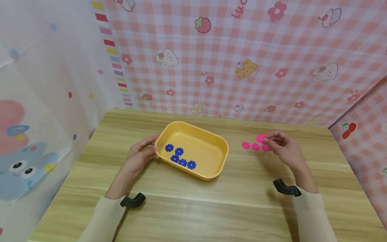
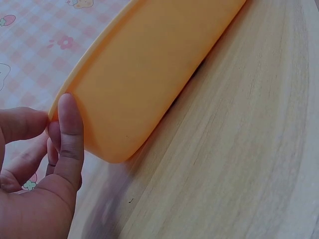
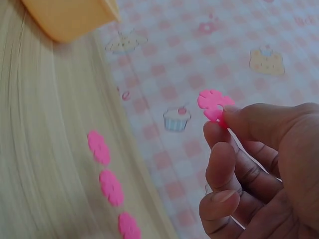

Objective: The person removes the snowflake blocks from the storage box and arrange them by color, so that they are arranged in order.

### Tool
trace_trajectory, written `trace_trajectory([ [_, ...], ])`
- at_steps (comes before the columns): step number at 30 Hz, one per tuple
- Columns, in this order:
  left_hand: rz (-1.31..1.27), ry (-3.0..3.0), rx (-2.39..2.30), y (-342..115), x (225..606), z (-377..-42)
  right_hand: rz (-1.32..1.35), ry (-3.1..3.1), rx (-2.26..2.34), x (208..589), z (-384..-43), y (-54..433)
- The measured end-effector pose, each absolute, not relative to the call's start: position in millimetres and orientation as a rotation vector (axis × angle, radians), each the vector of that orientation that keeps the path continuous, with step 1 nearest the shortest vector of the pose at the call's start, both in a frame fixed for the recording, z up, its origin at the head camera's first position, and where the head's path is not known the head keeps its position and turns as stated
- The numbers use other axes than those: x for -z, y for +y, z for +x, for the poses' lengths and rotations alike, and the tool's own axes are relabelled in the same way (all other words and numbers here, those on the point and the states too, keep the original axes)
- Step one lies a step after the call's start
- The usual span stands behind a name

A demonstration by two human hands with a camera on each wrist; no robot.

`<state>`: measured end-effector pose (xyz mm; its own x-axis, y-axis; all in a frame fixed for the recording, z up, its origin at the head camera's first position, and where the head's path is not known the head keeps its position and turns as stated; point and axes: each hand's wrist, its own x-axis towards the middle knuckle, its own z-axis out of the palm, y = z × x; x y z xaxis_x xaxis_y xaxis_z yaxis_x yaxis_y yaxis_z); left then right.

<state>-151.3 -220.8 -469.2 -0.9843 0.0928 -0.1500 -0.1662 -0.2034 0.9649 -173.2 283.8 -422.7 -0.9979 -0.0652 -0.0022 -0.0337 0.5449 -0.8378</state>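
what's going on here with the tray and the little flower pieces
A person's left hand grips one end of a yellow tray with five blue pieces inside. The right hand pinches a pink flower piece between thumb and finger, off to the tray's right. Three more pink pieces lie in a row on the wooden table.

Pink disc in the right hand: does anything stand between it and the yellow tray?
Nothing visible blocks the held pink disc. Three other pink discs lie flat on the table, and the yellow tray has a raised rim to clear. The left hand grips the tray's opposite end.
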Motion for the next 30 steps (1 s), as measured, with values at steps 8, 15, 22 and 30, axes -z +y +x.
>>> trace_trajectory([
  [8,-0.094,1.879,-2.303,-221.8,469.1,-150.5,0.026,2.744,1.46,433.0,-173.4,306.9],
  [15,-0.09,1.879,-2.307,-222.1,472.2,-152.5,0.103,2.732,1.485,448.6,-176.0,328.3],
  [22,-0.076,1.875,-2.308,-221.3,470.5,-151.6,0.161,2.731,1.492,459.1,-176.2,342.1],
  [30,-0.09,1.857,-2.325,-221.7,470.4,-152.0,0.247,2.797,1.425,470.5,-176.8,360.7],
])
